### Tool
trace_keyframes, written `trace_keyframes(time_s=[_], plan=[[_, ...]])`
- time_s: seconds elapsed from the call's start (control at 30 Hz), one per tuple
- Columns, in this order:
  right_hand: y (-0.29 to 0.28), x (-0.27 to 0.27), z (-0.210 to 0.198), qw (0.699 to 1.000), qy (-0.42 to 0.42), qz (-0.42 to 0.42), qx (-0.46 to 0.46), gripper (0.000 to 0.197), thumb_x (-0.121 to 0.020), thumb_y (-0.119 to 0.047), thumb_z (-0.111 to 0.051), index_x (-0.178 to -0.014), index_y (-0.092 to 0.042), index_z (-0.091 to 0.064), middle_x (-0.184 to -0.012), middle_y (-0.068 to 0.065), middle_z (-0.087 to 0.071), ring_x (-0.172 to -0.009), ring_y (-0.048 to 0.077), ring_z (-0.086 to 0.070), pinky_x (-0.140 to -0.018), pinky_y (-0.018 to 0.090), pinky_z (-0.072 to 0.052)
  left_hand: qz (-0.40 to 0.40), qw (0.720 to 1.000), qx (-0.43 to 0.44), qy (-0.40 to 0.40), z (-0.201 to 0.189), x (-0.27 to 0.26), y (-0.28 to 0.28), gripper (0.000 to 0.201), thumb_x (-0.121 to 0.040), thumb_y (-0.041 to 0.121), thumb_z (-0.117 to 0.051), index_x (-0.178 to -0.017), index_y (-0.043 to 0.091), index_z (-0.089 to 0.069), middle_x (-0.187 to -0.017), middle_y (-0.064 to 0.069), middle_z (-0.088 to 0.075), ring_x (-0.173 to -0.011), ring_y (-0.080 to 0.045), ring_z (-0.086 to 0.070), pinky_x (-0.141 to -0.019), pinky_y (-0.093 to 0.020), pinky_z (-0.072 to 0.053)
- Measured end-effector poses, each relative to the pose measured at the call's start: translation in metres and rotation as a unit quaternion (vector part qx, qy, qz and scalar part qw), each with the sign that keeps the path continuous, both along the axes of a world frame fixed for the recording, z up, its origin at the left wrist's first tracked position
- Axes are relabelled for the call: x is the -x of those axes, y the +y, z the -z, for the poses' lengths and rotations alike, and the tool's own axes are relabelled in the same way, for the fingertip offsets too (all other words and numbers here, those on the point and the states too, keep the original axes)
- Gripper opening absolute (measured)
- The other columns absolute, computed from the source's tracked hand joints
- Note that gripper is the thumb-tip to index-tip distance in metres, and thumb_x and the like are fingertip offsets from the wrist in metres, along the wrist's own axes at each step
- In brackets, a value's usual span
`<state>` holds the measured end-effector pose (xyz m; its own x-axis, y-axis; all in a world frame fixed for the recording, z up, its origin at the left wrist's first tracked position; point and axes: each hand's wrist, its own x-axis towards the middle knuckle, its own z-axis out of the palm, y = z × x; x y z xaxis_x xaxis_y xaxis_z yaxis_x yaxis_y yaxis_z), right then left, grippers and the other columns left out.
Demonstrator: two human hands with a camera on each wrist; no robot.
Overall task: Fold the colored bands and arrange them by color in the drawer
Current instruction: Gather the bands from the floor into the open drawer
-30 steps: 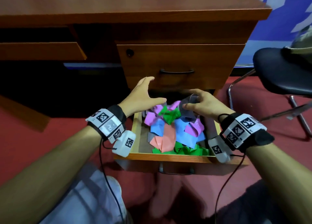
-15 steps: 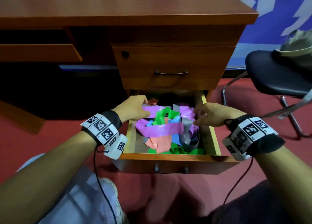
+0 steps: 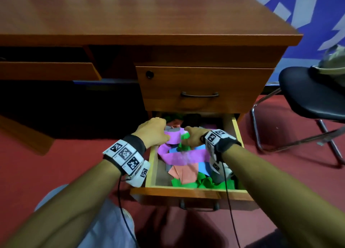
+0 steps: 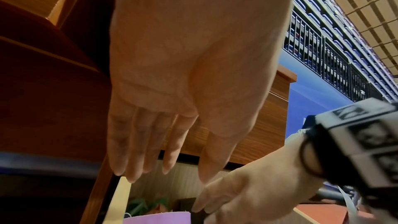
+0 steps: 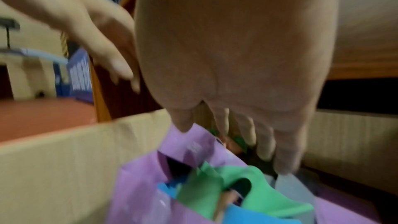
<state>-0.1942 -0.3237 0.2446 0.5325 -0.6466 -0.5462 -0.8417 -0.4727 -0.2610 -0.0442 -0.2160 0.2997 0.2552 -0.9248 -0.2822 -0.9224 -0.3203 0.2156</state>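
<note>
The lower drawer (image 3: 186, 190) is pulled out and holds a loose heap of bands: green (image 3: 203, 182), salmon (image 3: 184, 173), blue (image 3: 203, 167) and grey (image 3: 169, 167). A long purple band (image 3: 183, 157) lies looped across the heap. Its upper part rises between my two hands at the drawer's back left. My right hand (image 3: 194, 137) pinches that purple band (image 5: 193, 144) between thumb and fingers, above a green band (image 5: 215, 188). My left hand (image 3: 153, 132) sits close beside it with fingers straight (image 4: 137, 142), over the purple band's edge (image 4: 157, 217).
A closed upper drawer (image 3: 201, 87) with a metal handle overhangs the back of the open one. A black chair (image 3: 308, 94) stands to the right on the red floor (image 3: 56, 163). The wooden desk top (image 3: 130, 14) is above. Wrist cables hang near the drawer front.
One second ago my right hand held a grey band. Then both hands stretched the purple band apart. Now they have come together at the drawer's back left, doubling the band.
</note>
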Motion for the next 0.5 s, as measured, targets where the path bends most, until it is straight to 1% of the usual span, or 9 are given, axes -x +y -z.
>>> trace_keyframes(time_s=[0.07, 0.1, 0.17, 0.23, 0.27, 0.33, 0.37, 0.43, 0.5], plan=[[-0.013, -0.016, 0.015, 0.999, -0.019, 0.016, 0.039, 0.051, -0.096, -0.038, -0.052, -0.139, -0.013, -0.043, -0.139, 0.019, -0.050, -0.122, 0.038, -0.055, -0.098, 0.040, -0.046, -0.011, 1.000, 0.000, 0.001, 0.003, -0.007, -0.002, 0.026, -0.090, 0.032, -0.067, -0.110, 0.015, -0.060, -0.109, -0.006, -0.061, -0.095, -0.028, -0.063, -0.070, -0.031, -0.046], [-0.021, -0.023, 0.023, 0.998, -0.027, 0.021, 0.060, 0.047, -0.096, -0.034, -0.050, -0.137, -0.012, -0.045, -0.134, 0.022, -0.051, -0.120, 0.041, -0.055, -0.098, 0.042, -0.046, -0.014, 1.000, 0.000, 0.002, 0.005, -0.009, -0.003, 0.025, -0.090, 0.033, -0.066, -0.108, 0.016, -0.060, -0.109, -0.005, -0.061, -0.095, -0.028, -0.062, -0.069, -0.031, -0.045], [-0.031, -0.035, 0.031, 0.996, -0.034, 0.023, 0.080, 0.041, -0.096, -0.024, -0.050, -0.134, -0.009, -0.048, -0.130, 0.023, -0.054, -0.121, 0.043, -0.054, -0.098, 0.042, -0.045, -0.012, 1.000, 0.002, 0.000, 0.005, -0.011, -0.003, 0.023, -0.091, 0.034, -0.065, -0.105, 0.017, -0.060, -0.108, -0.005, -0.061, -0.093, -0.027, -0.062, -0.069, -0.031, -0.044], [-0.040, -0.049, 0.039, 0.995, -0.047, 0.017, 0.082, 0.041, -0.093, -0.015, -0.053, -0.134, -0.009, -0.053, -0.130, 0.021, -0.058, -0.120, 0.041, -0.057, -0.095, 0.040, -0.047, -0.012, 1.000, 0.000, 0.008, 0.004, -0.013, -0.001, 0.024, -0.092, 0.037, -0.064, -0.105, 0.017, -0.061, -0.107, -0.004, -0.062, -0.092, -0.027, -0.063, -0.070, -0.033, -0.050], [-0.043, -0.055, 0.044, 0.995, -0.050, 0.009, 0.081, 0.042, -0.092, -0.013, -0.054, -0.133, -0.010, -0.055, -0.130, 0.019, -0.060, -0.118, 0.041, -0.058, -0.093, 0.040, -0.048, -0.013, 1.000, -0.002, 0.016, 0.002, -0.015, -0.001, 0.025, -0.092, 0.038, -0.065, -0.106, 0.017, -0.062, -0.107, -0.004, -0.062, -0.093, -0.027, -0.064, -0.073, -0.035, -0.054], [-0.052, -0.062, 0.062, 0.995, -0.056, -0.003, 0.083, 0.044, -0.087, -0.018, -0.056, -0.131, -0.015, -0.055, -0.128, 0.017, -0.062, -0.115, 0.040, -0.060, -0.091, 0.040, -0.051, -0.023, 0.999, -0.003, 0.025, -0.002, -0.019, 0.002, 0.028, -0.092, 0.039, -0.065, -0.110, 0.017, -0.063, -0.107, -0.003, -0.063, -0.093, -0.026, -0.065, -0.079, -0.038, -0.057], [-0.055, -0.065, 0.071, 0.996, -0.048, 0.000, 0.078, 0.044, -0.086, -0.021, -0.056, -0.130, -0.017, -0.055, -0.126, 0.016, -0.062, -0.115, 0.040, -0.061, -0.091, 0.041, -0.052, -0.027, 0.999, -0.004, 0.023, -0.002, -0.021, 0.003, 0.029, -0.093, 0.038, -0.065, -0.112, 0.016, -0.063, -0.107, -0.003, -0.063, -0.092, -0.026, -0.065, -0.079, -0.039, -0.057], [-0.054, -0.067, 0.079, 0.996, -0.043, 0.018, 0.077, 0.042, -0.085, -0.022, -0.059, -0.127, -0.015, -0.056, -0.123, 0.018, -0.062, -0.113, 0.041, -0.061, -0.090, 0.043, -0.053, -0.030, 0.999, -0.008, 0.011, -0.002, -0.025, 0.006, 0.031, -0.093, 0.038, -0.065, -0.113, 0.014, -0.063, -0.106, -0.006, -0.065, -0.091, -0.027, -0.065, -0.076, -0.039, -0.056], [-0.043, -0.063, 0.068, 0.995, -0.035, 0.039, 0.090, 0.043, -0.086, -0.023, -0.061, -0.128, -0.012, -0.058, -0.124, 0.021, -0.059, -0.115, 0.043, -0.058, -0.093, 0.044, -0.053, -0.031, 0.999, -0.014, 0.002, -0.001, -0.026, 0.006, 0.032, -0.093, 0.036, -0.065, -0.110, 0.009, -0.066, -0.106, -0.011, -0.068, -0.087, -0.027, -0.067, -0.073, -0.040, -0.057]])
